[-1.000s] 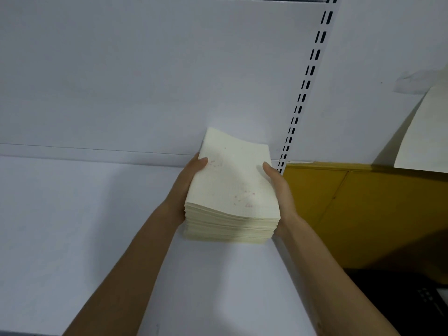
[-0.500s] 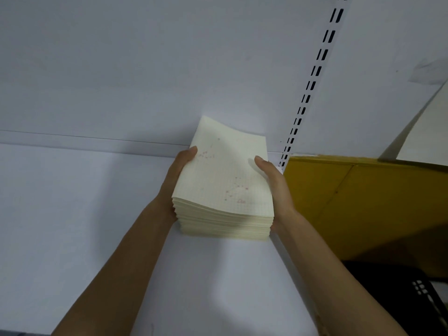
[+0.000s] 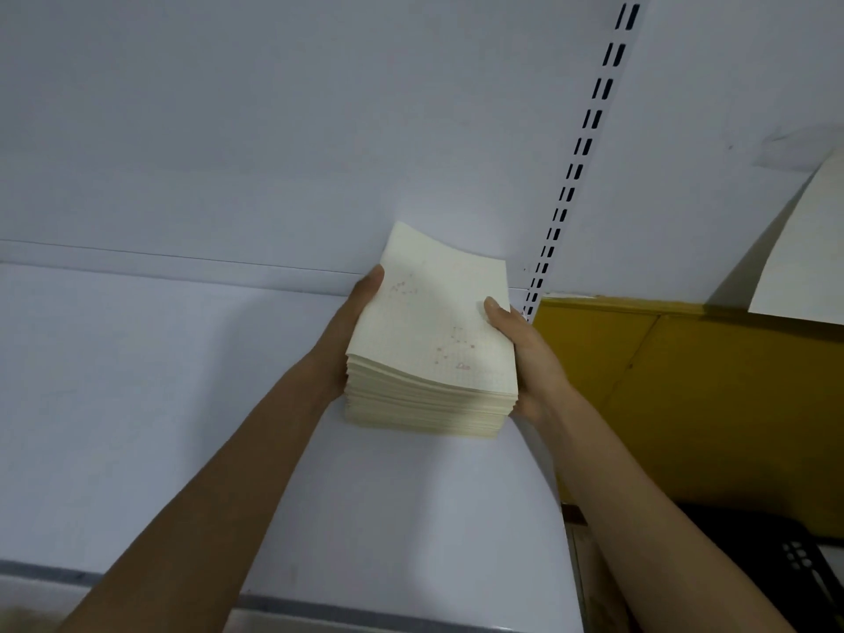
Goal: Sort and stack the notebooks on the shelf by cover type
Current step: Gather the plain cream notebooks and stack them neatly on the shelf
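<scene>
A thick stack of cream notebooks (image 3: 431,349) with a faint pink constellation print on the top cover is at the back right of the white shelf (image 3: 160,404). My left hand (image 3: 351,331) grips its left side, thumb on the top cover. My right hand (image 3: 525,354) grips its right side, thumb on top as well. The stack's near edge looks slightly raised off the shelf, and whether its far end touches the shelf is hidden.
A white back panel (image 3: 274,130) rises behind the shelf, with a slotted upright (image 3: 575,162) to the right. Beyond it stands a yellow panel (image 3: 685,404), a cream sheet (image 3: 808,249) and a dark crate (image 3: 804,564) at lower right.
The stack has come slightly toward me and to the left, away from the back panel, held by both hands the whole time.
</scene>
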The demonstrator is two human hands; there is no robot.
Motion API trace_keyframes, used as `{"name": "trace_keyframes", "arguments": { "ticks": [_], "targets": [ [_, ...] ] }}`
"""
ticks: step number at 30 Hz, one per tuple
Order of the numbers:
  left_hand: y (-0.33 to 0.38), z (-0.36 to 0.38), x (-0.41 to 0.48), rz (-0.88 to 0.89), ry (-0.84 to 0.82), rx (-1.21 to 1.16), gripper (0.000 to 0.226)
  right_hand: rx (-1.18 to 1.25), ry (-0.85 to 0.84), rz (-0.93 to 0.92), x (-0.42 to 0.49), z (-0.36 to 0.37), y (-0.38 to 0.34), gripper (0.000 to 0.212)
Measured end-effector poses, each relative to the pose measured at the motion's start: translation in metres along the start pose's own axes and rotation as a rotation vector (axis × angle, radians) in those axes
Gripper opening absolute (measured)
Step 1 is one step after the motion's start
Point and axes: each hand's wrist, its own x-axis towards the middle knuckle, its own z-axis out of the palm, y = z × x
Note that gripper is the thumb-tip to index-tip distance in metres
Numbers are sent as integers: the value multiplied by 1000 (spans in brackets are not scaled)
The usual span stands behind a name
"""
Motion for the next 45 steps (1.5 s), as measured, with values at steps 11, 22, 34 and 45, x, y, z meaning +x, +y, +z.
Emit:
{"name": "trace_keyframes", "arguments": {
  "ticks": [11,22,34,45],
  "targets": [
    [3,-37,-63,401,246,271,54,-783,326,-540,-60,66,-12,46],
    [-2,-174,-234,622,505,1212,71,-1184,-24,-627,-111,231,128,53],
    [-48,-334,-433,383,810,1520,70,-1336,-420,-644,-161,374,301,67],
    [-66,-413,-455,278,834,1540,68,-1383,-461,-661,-128,445,359,55]
  ]
}}
